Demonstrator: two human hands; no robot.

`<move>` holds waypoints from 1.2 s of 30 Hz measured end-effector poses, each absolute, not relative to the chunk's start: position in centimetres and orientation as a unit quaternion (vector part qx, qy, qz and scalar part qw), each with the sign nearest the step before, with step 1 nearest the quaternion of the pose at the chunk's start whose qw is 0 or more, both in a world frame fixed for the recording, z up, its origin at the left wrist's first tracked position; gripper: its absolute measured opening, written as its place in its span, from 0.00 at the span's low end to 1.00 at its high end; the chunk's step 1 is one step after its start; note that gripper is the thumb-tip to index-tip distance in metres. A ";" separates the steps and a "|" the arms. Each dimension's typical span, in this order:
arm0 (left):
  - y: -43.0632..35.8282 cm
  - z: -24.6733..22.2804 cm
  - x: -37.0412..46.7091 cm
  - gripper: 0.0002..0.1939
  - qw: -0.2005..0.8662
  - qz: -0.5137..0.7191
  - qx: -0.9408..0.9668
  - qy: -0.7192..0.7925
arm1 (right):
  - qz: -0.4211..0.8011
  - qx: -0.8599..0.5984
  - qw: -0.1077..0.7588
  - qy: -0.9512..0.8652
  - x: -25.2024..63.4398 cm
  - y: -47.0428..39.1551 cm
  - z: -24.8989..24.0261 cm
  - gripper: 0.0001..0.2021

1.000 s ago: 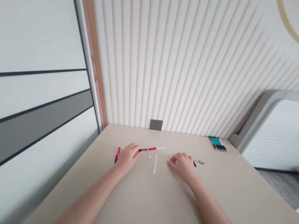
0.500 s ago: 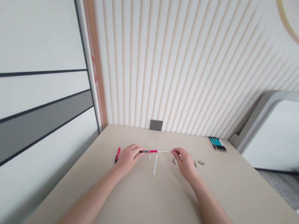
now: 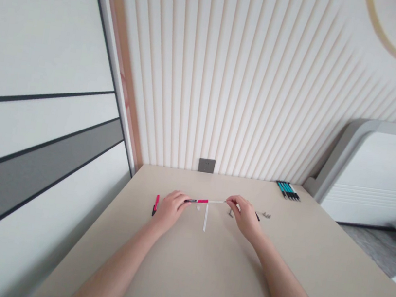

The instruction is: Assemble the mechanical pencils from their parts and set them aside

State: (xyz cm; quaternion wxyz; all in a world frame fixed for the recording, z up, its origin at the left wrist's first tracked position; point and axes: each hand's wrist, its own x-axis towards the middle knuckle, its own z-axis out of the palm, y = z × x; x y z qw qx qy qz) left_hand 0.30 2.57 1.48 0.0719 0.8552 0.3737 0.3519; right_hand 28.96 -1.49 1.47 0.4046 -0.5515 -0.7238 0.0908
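My left hand (image 3: 169,209) is closed on the black end of a red and black pen barrel (image 3: 202,201), which points right. A thin white refill (image 3: 215,201) sticks out of the barrel's red end. At the refill's far tip, my right hand (image 3: 243,214) pinches with thumb and forefinger. White refills (image 3: 205,218) lie on the table between the hands, with a small clear piece (image 3: 198,208) beside them. Small metallic parts (image 3: 230,213) rest by my right fingers, and more (image 3: 266,215) lie to the right of that hand.
Red and black pen parts (image 3: 156,202) lie left of my left hand on the beige table (image 3: 231,281). Several teal and black pens (image 3: 288,190) lie in a row at the back right. A socket (image 3: 206,165) is on the ribbed wall behind.
My right fingers have shifted very slightly left at the refill's tip. My left hand and the barrel look almost the same.
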 end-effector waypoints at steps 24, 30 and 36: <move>2.5 1.4 0.4 0.07 0.084 0.367 0.866 0.328 | 0.198 -0.513 0.436 -0.713 27.3 -2.6 2.4 0.13; 2.6 1.3 0.4 0.06 0.077 0.371 0.864 0.331 | 0.228 -0.533 0.412 -0.703 27.3 -2.5 2.6 0.15; 2.6 1.4 0.5 0.07 0.076 0.377 0.860 0.335 | 0.047 -0.678 0.387 -0.623 31.0 -1.4 2.4 0.16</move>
